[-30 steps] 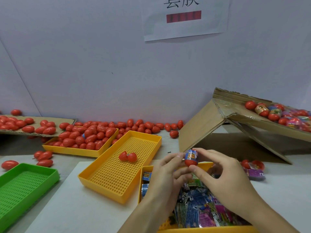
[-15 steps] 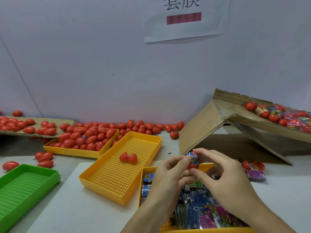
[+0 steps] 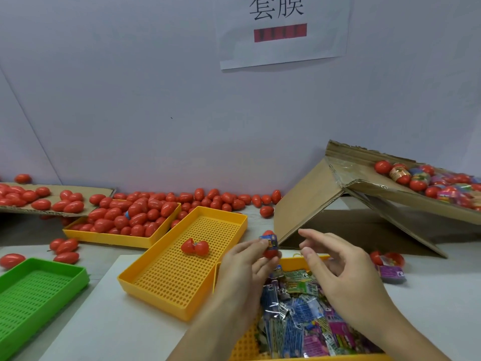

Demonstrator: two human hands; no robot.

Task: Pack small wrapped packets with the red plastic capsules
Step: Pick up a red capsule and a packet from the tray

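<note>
Surface (image 3: 429,295): pale grey, against a white wall (image 3: 156,100). Left hand (image 3: 242,267) fingers pinch a wrapped red capsule (image 3: 269,246) above the surface; right hand (image 3: 335,267) fingers relaxed, empty, beside the capsule.

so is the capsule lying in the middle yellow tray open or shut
Open: the red capsule lies in the yellow tray with its two halves splayed side by side.

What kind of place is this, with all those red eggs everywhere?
Probably a small packing workshop, not a home. Heaps of red capsules fill a yellow tray, another tray holds wrapped packets, and finished capsules lie on a cardboard flap. A printed sign hangs on the wall.
</note>
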